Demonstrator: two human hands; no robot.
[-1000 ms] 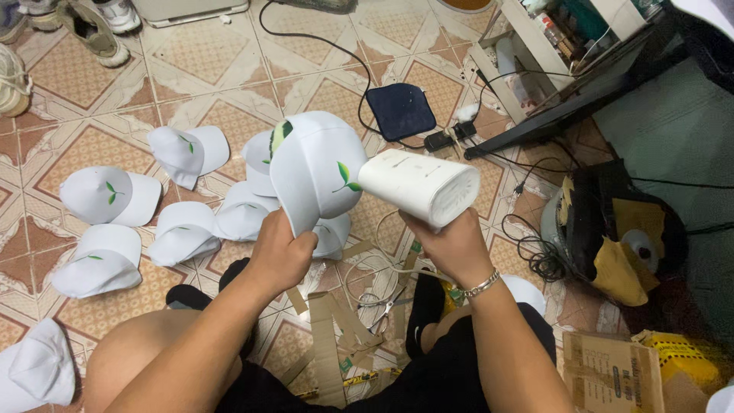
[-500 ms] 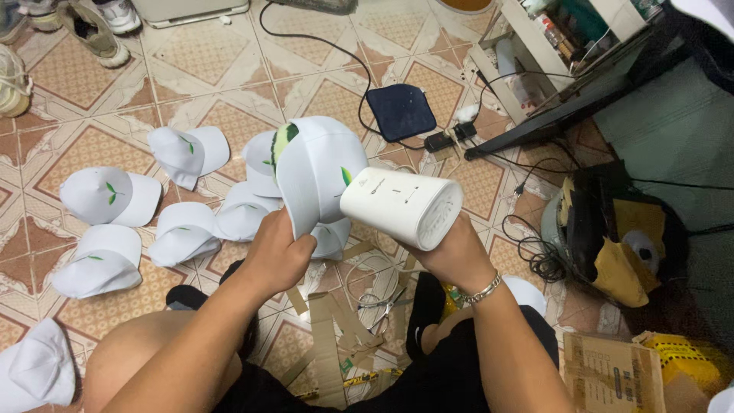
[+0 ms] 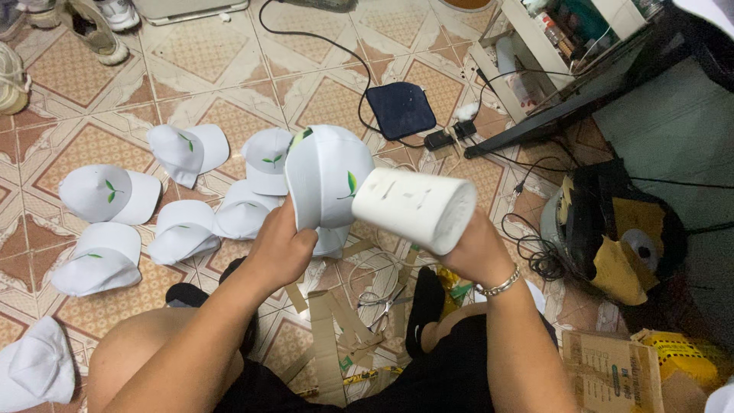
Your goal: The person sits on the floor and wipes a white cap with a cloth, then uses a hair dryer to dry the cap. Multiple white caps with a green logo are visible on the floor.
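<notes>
1. While the tiled floor [image 3: 229, 69] fills most of the frame, loose white caps [image 3: 115, 195] lie scattered at centre left.
2. The white cap [image 3: 325, 172], held up at centre frame, is pinched at its lower edge by the left hand [image 3: 283, 248].
3. The white roll [image 3: 417, 208], just right of centre, touches that cap; the right hand [image 3: 478, 248] is wrapped around its end.
</notes>
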